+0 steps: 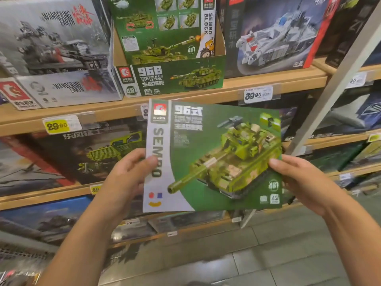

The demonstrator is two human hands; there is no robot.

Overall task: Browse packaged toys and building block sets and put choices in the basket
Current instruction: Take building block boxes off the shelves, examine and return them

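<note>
Green tank block set box (214, 157), centre of frame, being held face-up between two hands in front of the shelving. Left hand (127, 172) gripping the box's white left edge, thumb over the front; right hand (299, 178) pinching its lower right edge. Sitting directly above, upper centre: open green display carton (171, 77) on wooden shelf (268, 83), white price tag (258, 94) just right.
</note>
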